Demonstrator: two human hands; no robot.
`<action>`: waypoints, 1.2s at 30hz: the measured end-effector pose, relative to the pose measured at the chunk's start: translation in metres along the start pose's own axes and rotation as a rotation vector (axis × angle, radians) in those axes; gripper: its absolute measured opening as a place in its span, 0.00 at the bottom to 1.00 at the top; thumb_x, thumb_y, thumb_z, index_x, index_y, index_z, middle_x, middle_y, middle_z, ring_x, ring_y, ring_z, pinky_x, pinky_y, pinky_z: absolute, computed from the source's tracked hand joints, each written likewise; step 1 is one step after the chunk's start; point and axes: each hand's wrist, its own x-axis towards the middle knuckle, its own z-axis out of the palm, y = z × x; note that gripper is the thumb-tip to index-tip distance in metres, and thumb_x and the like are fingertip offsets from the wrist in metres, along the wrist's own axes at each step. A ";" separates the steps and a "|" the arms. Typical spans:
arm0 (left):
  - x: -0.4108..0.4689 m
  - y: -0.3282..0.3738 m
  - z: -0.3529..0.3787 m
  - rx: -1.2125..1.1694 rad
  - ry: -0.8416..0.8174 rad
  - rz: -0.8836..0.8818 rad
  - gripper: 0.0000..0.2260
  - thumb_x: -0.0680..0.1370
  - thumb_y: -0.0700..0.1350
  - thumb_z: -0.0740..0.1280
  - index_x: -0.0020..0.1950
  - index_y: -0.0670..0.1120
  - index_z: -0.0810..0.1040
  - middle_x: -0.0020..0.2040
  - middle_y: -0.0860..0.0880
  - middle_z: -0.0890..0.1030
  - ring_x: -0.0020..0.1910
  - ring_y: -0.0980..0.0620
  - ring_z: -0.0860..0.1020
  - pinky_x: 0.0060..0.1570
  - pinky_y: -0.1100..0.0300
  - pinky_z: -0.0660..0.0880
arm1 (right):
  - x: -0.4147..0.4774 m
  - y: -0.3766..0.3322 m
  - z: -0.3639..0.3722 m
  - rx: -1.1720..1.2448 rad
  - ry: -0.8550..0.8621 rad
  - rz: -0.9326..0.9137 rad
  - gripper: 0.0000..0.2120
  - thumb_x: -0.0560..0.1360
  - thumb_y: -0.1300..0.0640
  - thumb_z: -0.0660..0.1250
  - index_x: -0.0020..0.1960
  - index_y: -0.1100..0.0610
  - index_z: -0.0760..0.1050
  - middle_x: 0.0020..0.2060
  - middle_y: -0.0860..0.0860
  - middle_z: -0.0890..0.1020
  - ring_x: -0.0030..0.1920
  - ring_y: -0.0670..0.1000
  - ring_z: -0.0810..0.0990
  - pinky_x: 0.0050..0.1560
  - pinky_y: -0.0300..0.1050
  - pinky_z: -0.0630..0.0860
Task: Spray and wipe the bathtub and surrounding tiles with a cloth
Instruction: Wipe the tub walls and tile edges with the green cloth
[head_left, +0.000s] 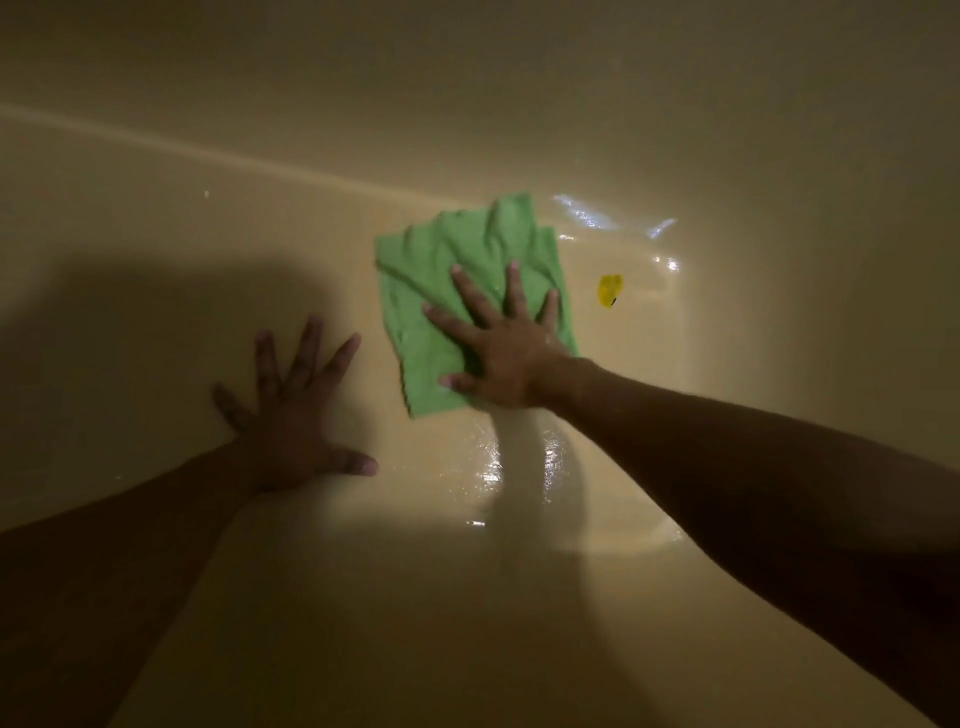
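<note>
A green cloth (447, 270) lies spread flat on the beige floor of the bathtub (519, 597). My right hand (498, 348) presses down on the cloth's near right part with fingers spread straight. Left of the cloth, my left hand (296, 410) rests flat on the bare tub floor, fingers splayed, holding nothing. Wet streaks shine on the tub just below and to the right of the cloth. No spray bottle is in view.
A small yellow object (610, 290) sits on the tub floor to the right of the cloth. The tub wall (467, 93) curves up behind the cloth. Dark shadows cover the left side and the near floor.
</note>
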 end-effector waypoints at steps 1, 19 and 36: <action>0.001 -0.003 -0.001 -0.007 0.004 0.002 0.66 0.54 0.71 0.79 0.72 0.75 0.28 0.72 0.67 0.20 0.73 0.45 0.19 0.64 0.18 0.39 | -0.013 -0.006 0.008 -0.030 0.000 -0.067 0.42 0.74 0.26 0.57 0.78 0.32 0.36 0.78 0.43 0.28 0.74 0.69 0.24 0.65 0.85 0.39; -0.009 -0.036 -0.002 -0.008 0.035 -0.017 0.62 0.59 0.73 0.76 0.70 0.75 0.25 0.71 0.67 0.19 0.70 0.48 0.18 0.66 0.20 0.38 | -0.089 0.089 0.037 0.144 -0.009 0.238 0.45 0.67 0.17 0.50 0.76 0.28 0.33 0.78 0.40 0.29 0.78 0.67 0.32 0.68 0.84 0.48; -0.004 -0.062 -0.021 -0.097 0.021 0.009 0.62 0.60 0.68 0.79 0.71 0.77 0.30 0.71 0.66 0.19 0.75 0.42 0.21 0.65 0.20 0.36 | -0.066 -0.043 0.031 -0.105 -0.084 -0.246 0.42 0.75 0.24 0.55 0.78 0.32 0.33 0.77 0.43 0.26 0.75 0.66 0.24 0.67 0.84 0.37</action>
